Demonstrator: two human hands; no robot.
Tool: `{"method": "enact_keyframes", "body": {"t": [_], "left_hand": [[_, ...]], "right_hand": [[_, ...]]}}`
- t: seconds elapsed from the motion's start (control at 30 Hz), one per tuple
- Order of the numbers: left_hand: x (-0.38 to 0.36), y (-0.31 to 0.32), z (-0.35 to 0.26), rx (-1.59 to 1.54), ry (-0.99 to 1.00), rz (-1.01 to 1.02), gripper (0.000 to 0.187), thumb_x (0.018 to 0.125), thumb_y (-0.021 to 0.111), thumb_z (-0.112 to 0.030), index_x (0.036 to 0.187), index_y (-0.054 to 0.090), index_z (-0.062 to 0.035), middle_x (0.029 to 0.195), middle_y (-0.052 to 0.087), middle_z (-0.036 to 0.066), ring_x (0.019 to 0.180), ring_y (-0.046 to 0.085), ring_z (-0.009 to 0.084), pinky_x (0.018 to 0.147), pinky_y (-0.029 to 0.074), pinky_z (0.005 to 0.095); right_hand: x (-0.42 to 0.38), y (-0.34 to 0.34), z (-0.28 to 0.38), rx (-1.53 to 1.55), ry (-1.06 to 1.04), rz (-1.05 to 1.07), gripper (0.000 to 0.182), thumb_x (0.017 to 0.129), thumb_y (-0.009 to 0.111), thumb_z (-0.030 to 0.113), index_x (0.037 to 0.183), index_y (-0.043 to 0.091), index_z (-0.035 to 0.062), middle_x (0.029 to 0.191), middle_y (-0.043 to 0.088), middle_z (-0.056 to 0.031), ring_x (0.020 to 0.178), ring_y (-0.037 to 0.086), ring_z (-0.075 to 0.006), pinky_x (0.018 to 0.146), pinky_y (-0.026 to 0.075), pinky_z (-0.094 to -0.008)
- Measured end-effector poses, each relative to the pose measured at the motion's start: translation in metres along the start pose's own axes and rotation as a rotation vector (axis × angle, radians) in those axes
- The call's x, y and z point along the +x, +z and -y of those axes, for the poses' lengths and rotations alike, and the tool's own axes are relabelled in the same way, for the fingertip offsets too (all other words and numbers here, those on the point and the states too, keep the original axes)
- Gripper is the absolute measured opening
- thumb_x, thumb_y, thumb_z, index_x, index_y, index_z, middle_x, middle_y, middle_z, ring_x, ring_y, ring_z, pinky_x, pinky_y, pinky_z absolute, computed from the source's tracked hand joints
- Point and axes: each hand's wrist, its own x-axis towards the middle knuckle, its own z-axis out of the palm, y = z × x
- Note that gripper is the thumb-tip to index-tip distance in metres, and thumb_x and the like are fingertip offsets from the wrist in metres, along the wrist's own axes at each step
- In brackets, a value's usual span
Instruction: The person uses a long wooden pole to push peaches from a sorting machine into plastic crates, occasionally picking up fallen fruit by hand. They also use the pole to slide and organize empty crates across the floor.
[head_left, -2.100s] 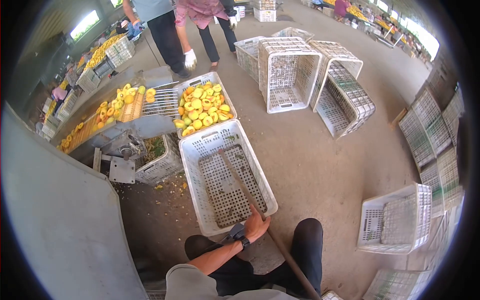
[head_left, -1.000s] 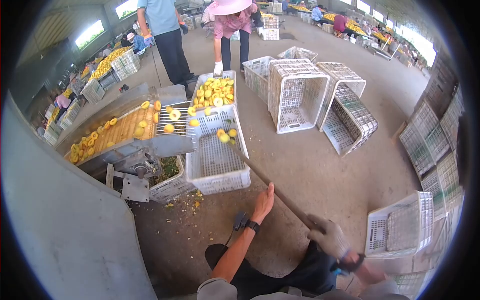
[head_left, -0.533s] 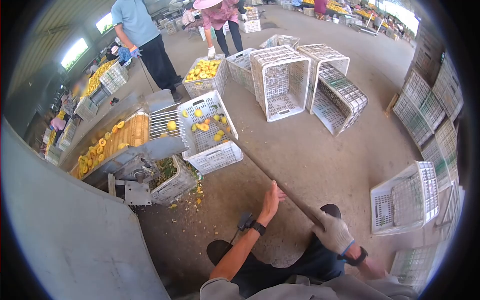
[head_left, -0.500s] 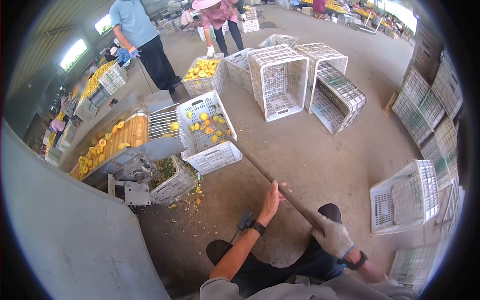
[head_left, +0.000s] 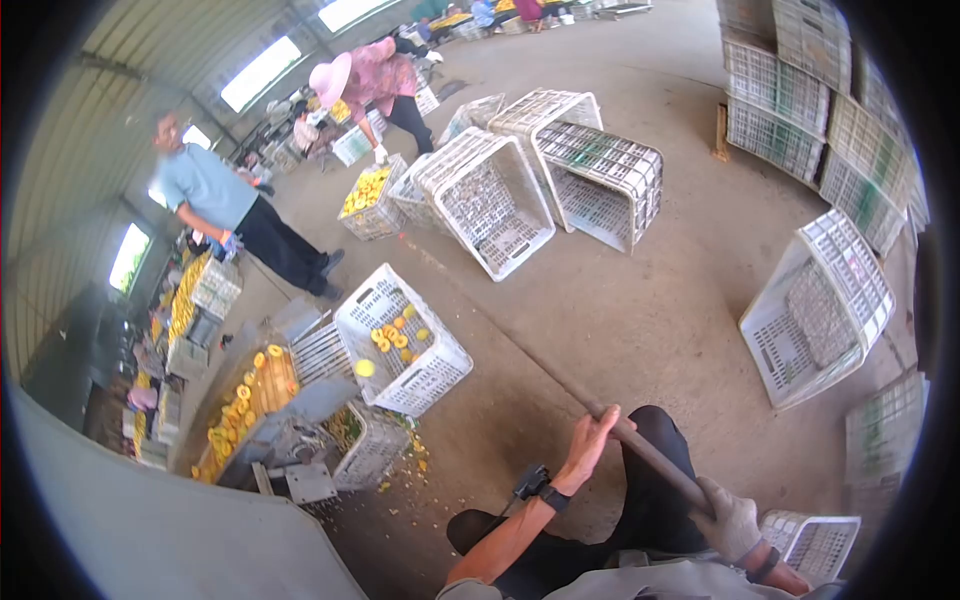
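A long pole [head_left: 655, 458] slants across my lap, thick near me and thin toward its far end. My bare left hand [head_left: 594, 444] is closed around its middle. Further back, my gloved right hand [head_left: 732, 520] grips the thick end. The thin part runs out over the floor, past the right side of a white plastic crate [head_left: 425, 385]. Inside that crate lie several yellow-orange fruits [head_left: 388, 338], some of them halved. The crate stands at the end of a metal chute [head_left: 322, 352] with bars, where more halved fruits [head_left: 238, 410] lie on a belt.
Several tipped white crates [head_left: 490, 205] stand ahead, another [head_left: 820, 305] at right, and stacked crates [head_left: 775, 100] behind it. A person in a blue shirt [head_left: 215, 185] stands left; another in pink [head_left: 375, 85] bends over a full fruit crate [head_left: 372, 205]. A grey metal panel [head_left: 180, 530] borders my left.
The view has turned right and tilted. The pole's far part has swung from over the fruit crate to the floor on its right. Both hands keep their hold.
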Motion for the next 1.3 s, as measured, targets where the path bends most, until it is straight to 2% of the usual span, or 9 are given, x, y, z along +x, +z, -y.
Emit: {"method": "enact_keyframes", "body": {"t": [0.1, 0.13, 0.27, 0.43, 0.67, 0.8, 1.1, 1.23, 1.3], "left_hand": [[0.018, 0.03, -0.029, 0.096, -0.07, 0.115, 0.039, 0.104, 0.064, -0.039, 0.112, 0.068, -0.0008, 0.102, 0.076, 0.011, 0.093, 0.07, 0.0167, 0.086, 0.055, 0.0331], [0.027, 0.045, -0.018, -0.125, 0.029, 0.102, 0.029, 0.103, 0.067, -0.029, 0.114, 0.062, -0.0022, 0.103, 0.075, 0.011, 0.094, 0.07, 0.0174, 0.085, 0.056, 0.0332], [0.085, 0.061, -0.016, -0.286, -0.03, -0.001, 0.022, 0.103, 0.065, -0.024, 0.111, 0.06, -0.0032, 0.1, 0.074, 0.011, 0.095, 0.072, 0.0208, 0.084, 0.059, 0.0363], [0.165, 0.042, 0.013, -0.3, -0.085, -0.086, 0.022, 0.106, 0.059, -0.024, 0.106, 0.063, -0.0028, 0.098, 0.072, 0.01, 0.09, 0.073, 0.0239, 0.083, 0.062, 0.041], [0.247, -0.025, -0.034, -0.431, 0.036, -0.176, 0.016, 0.108, 0.054, -0.02, 0.101, 0.059, -0.0066, 0.088, 0.065, 0.008, 0.08, 0.067, 0.0231, 0.078, 0.061, 0.0451], [0.24, -0.021, -0.031, -0.403, -0.064, -0.128, 0.018, 0.11, 0.049, -0.018, 0.096, 0.053, -0.0081, 0.082, 0.056, 0.006, 0.074, 0.056, 0.0219, 0.077, 0.058, 0.0486], [0.216, 0.006, 0.033, -0.364, -0.155, -0.056, 0.025, 0.112, 0.046, -0.023, 0.095, 0.053, -0.0067, 0.084, 0.058, 0.006, 0.077, 0.061, 0.0226, 0.078, 0.059, 0.047], [0.174, 0.041, 0.06, -0.305, -0.141, -0.008, 0.025, 0.111, 0.049, -0.025, 0.093, 0.056, -0.0085, 0.085, 0.06, 0.006, 0.081, 0.064, 0.0217, 0.079, 0.059, 0.044], [0.158, 0.051, 0.087, -0.207, -0.217, 0.054, 0.023, 0.109, 0.055, -0.029, 0.095, 0.059, -0.0113, 0.09, 0.065, 0.005, 0.088, 0.067, 0.0206, 0.079, 0.057, 0.0417]], "right_hand": [[-0.009, -0.004, -0.007, 0.097, 0.124, -0.097, 0.048, 0.083, 0.078, 0.025, 0.127, 0.065, 0.0102, 0.102, 0.075, -0.0184, 0.091, 0.074, -0.0386, 0.081, 0.058, -0.0473], [-0.011, -0.002, -0.012, 0.13, 0.152, -0.135, 0.047, 0.081, 0.079, 0.022, 0.125, 0.067, 0.0086, 0.098, 0.075, -0.0187, 0.089, 0.074, -0.0391, 0.079, 0.059, -0.0468], [-0.012, -0.005, -0.019, 0.258, 0.311, -0.158, 0.04, 0.081, 0.078, 0.019, 0.118, 0.071, 0.0066, 0.09, 0.074, -0.0209, 0.085, 0.075, -0.0389, 0.077, 0.059, -0.044], [0.042, -0.006, -0.025, 0.372, 0.324, -0.117, 0.047, 0.08, 0.08, 0.029, 0.121, 0.07, 0.0095, 0.092, 0.074, -0.0212, 0.089, 0.073, -0.0419, 0.079, 0.057, -0.0487], [0.145, 0.012, -0.02, 0.501, 0.15, -0.122, 0.051, 0.086, 0.076, 0.036, 0.126, 0.068, 0.0055, 0.103, 0.074, -0.0246, 0.099, 0.071, -0.0435, 0.085, 0.056, -0.0504], [0.156, 0.043, -0.038, 0.441, 0.125, -0.124, 0.052, 0.089, 0.074, 0.035, 0.13, 0.064, 0.0056, 0.106, 0.074, -0.0243, 0.1, 0.071, -0.0437, 0.087, 0.056, -0.0502], [0.125, 0.104, -0.099, 0.331, 0.1, -0.188, 0.043, 0.09, 0.075, 0.033, 0.124, 0.065, 0.0095, 0.099, 0.074, -0.0196, 0.091, 0.072, -0.0413, 0.079, 0.057, -0.0507], [0.087, 0.128, -0.14, 0.245, 0.143, -0.213, 0.035, 0.09, 0.075, 0.034, 0.117, 0.069, 0.012, 0.088, 0.074, -0.0186, 0.082, 0.073, -0.0401, 0.073, 0.057, -0.0484], [0.058, 0.134, -0.16, 0.206, 0.171, -0.24, 0.033, 0.09, 0.076, 0.035, 0.112, 0.07, 0.0117, 0.086, 0.073, -0.0182, 0.08, 0.073, -0.0398, 0.072, 0.057, -0.0481]]}}
